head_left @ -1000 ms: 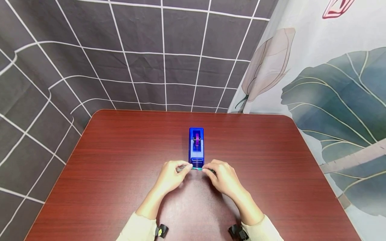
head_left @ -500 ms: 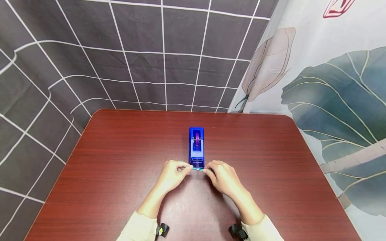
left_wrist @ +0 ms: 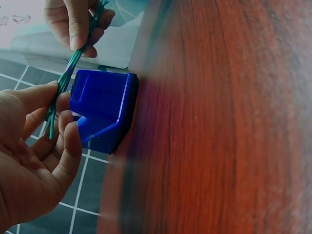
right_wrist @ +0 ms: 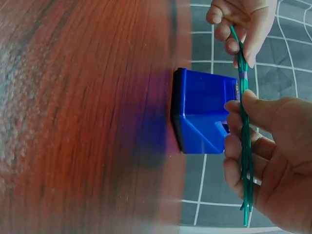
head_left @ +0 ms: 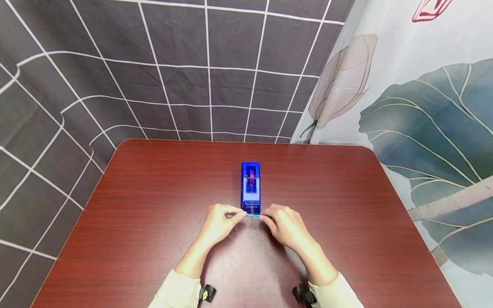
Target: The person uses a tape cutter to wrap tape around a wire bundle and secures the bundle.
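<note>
Green bundle of thin, shiny strands [right_wrist: 245,131] is held between two hands, over the middle of the red-brown wooden table [head_left: 154,192], well apart from its far edge and both side edges. A small purple band [right_wrist: 243,75] shows on the bundle, in the gap between the hands. The left hand [head_left: 219,222] pinches the bundle near one end, and the right hand [head_left: 286,226] pinches it on the other side of the band. Just past it stands a long, shiny blue plastic tape dispenser [head_left: 251,198] with a purple tape roll [head_left: 251,177] inside. Whether the bundle touches the dispenser is hard to tell. If one pinch gets too loose, the strands could slip and spread apart. If the hands twist different ways, the band could wrinkle or come off. The strand ends do not line up, so the bundle may turn out crooked.
</note>
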A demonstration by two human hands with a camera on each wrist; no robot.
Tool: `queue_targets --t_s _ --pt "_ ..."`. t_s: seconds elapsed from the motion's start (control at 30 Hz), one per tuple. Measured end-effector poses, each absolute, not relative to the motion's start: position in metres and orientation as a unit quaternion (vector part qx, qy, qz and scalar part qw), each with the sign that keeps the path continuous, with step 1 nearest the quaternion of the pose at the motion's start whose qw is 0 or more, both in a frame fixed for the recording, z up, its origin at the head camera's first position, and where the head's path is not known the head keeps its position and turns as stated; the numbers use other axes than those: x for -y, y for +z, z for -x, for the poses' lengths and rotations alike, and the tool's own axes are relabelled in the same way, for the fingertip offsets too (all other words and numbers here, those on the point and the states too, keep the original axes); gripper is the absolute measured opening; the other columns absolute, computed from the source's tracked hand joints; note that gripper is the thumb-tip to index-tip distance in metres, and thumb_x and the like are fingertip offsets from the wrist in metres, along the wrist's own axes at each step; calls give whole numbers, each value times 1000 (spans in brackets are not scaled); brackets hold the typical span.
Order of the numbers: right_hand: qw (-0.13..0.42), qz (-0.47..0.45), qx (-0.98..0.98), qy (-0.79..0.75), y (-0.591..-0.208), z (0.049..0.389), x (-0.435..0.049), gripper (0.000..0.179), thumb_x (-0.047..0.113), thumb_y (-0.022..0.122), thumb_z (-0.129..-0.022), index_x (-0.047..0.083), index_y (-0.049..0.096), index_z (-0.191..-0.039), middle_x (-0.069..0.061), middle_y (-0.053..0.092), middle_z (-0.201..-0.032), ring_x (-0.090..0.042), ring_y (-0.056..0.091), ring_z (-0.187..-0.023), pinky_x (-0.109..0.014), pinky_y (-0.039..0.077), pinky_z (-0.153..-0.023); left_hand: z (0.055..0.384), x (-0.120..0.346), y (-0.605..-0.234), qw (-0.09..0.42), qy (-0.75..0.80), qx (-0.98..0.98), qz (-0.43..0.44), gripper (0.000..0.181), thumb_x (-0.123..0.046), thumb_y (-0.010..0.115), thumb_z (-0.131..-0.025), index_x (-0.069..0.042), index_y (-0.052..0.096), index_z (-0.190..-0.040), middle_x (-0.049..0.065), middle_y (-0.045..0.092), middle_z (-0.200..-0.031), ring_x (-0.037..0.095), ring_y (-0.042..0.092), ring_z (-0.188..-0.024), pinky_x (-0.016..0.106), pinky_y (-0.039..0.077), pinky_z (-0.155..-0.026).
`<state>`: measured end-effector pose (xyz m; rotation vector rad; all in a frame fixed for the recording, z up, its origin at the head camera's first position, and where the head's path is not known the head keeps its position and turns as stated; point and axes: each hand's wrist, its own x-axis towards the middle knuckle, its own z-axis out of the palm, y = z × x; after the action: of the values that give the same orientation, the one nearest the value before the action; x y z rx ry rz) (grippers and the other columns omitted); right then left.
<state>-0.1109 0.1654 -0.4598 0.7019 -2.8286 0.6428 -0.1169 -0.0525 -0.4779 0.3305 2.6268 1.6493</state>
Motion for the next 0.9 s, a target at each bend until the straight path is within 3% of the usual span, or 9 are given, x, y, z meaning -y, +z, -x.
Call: queue_targets --t_s 0.3,0.57,0.77,0.9 --pt "76 -222 948 214 -459 112 -165 8 21 76 -91 18 74 -84 7 71 -80 -15 69 -73 -42 55 -63 117 53 -479 18 542 -834 -100 7 -13 77 -89 -9 82 -92 8 77 -93 23 66 -52 25 50 -46" --pt "55 -217 940 258 -457 112 -165 11 17 72 -94 15 75 -84 7 69 -81 -12 67 -74 -41 55 -67 117 55 -479 -20 520 -846 -120 4 -16 80 -87 -14 83 -89 -1 77 -88 7 66 -70 23 53 -64" --pt "43 -200 943 262 -457 113 -163 10 16 73 -93 12 76 -84 6 66 -78 -15 66 -72 -42 54 -66 117 55 -477 3 548 -829 -111 5 -15 80 -88 -11 82 -89 4 74 -85 26 64 -47 27 50 -42" --pt "47 -190 945 260 -457 113 -162 9 17 74 -92 13 77 -84 6 66 -78 -18 67 -73 -43 54 -65 117 54 -478 10 552 -827 -103 5 -15 80 -88 -10 81 -90 6 74 -87 30 63 -44 29 50 -40"
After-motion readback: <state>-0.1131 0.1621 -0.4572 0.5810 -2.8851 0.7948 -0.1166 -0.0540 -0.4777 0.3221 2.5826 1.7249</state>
